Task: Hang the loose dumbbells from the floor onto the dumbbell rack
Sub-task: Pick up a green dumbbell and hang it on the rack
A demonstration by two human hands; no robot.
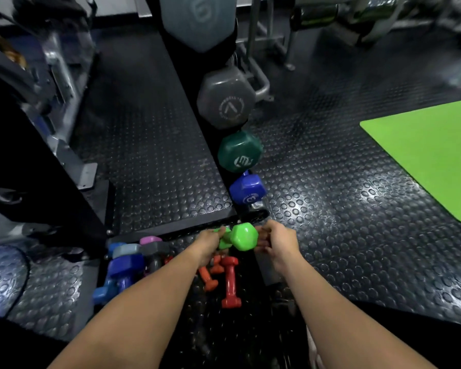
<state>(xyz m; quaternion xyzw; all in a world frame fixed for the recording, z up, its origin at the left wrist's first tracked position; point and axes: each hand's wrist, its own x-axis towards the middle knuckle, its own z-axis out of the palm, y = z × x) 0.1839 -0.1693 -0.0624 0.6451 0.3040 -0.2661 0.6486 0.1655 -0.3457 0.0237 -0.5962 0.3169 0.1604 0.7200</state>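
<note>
Lime-green vinyl marks the piece in hand: a green dumbbell [241, 237] is held low, just above the floor, at the foot of the dumbbell rack [213, 145]. The left hand [210, 242] has its grip wrapped around the handle, while the right hand [276, 239] curls its fingers at the near hexagonal head; I cannot tell whether that grip truly clamps or merely steadies. Below and to the left, loose weights lie on the floor: a red dumbbell [230, 282] upright-looking from this angle, an orange dumbbell [208, 278] beside it, and a cluster of blue dumbbells [117, 275] with grey and pink ones packed just behind. Farther up the rack, three pegs are already filled: a blue dumbbell [248, 189], a dark green dumbbell [239, 151] above it, then a grey dumbbell [225, 99], with a pale blue-grey one at the very top. By my judgement the task is well under way but far from done, since the green one is not yet seated and a good heap remains on the ground. The floor [343, 195] is black rubber with raised round studs, shiny under the lights. A green mat [431, 153] lies well off to the right, and blurred metal gym frames stand in the dim background.
</note>
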